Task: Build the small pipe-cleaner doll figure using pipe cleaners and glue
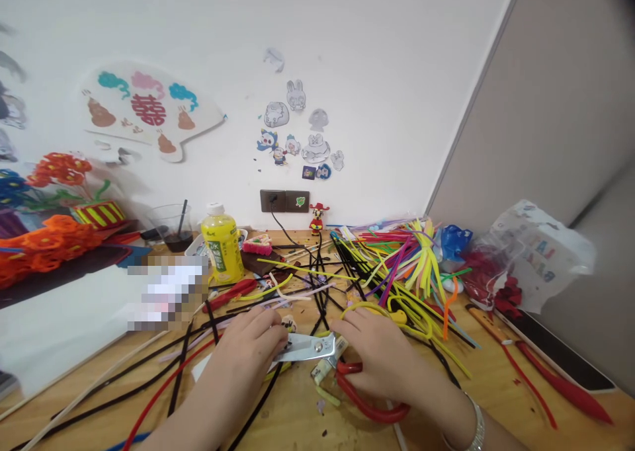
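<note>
The scissors (310, 347) are held above the table (297, 418), low at centre, by the right hand (380, 352); its fingers are curled closed about the red handles, back of hand upward. The left hand (251, 338) is placed at the blade ends, fingers bent; whether anything is pinched there cannot be told. Farther back, the yellow bottle (222, 247) is marked 冰糖. Lettering on the plastic bag (538, 246) is only partly legible. On the wall cutout (149, 110), a red 囍 is shown.

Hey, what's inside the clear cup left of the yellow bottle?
The clear cup holds some dark liquid low down, with a slanted dark stick, perhaps a straw, standing in it. The liquid hides the stick's lower end.
</note>
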### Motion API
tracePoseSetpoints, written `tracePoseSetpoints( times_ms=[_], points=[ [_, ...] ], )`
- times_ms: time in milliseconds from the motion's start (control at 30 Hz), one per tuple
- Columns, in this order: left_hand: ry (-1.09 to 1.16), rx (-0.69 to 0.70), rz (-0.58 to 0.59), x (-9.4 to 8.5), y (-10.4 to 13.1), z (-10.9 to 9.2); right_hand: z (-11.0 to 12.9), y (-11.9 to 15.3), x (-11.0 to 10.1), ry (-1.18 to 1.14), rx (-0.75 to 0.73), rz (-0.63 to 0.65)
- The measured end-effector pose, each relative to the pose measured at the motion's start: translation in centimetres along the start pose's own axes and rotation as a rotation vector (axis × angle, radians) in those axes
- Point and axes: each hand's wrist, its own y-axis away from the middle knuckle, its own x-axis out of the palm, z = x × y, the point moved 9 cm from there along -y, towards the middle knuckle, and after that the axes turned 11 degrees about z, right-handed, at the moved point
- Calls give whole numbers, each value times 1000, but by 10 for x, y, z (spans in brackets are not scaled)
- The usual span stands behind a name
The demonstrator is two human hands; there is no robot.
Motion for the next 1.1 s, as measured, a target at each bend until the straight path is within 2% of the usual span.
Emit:
tracePoseSetpoints(
  times_ms=[300,467,567,667,767,867,967,1033,1100],
  points=[
    [50,-17,68,10,-1,1,2,0,6,67,-51,21],
    [133,-78,-16,-4,2,6,-2,-1,6,145,-29,6],
    [273,-140,-99,-13,5,16,-10,-1,-5,170,-10,-75],
    [492,-293,-64,-4,7,33,-41,3,-21,184,145,-193],
    [731,-417,17,11,8,43,-92,15,-30,235,405,-265],
    [961,-450,35,19,6,42,-148,27,-21,262,574,-240],
    [1118,-472,26,22,4,41,-197,39,-7,168,687,-189],
    [1192,-483,16,25,3,40,-207,40,-4,154,712,-174],
    [1238,-499,8,29,4,40,-193,37,-11,158,702,-221]
  ],
)
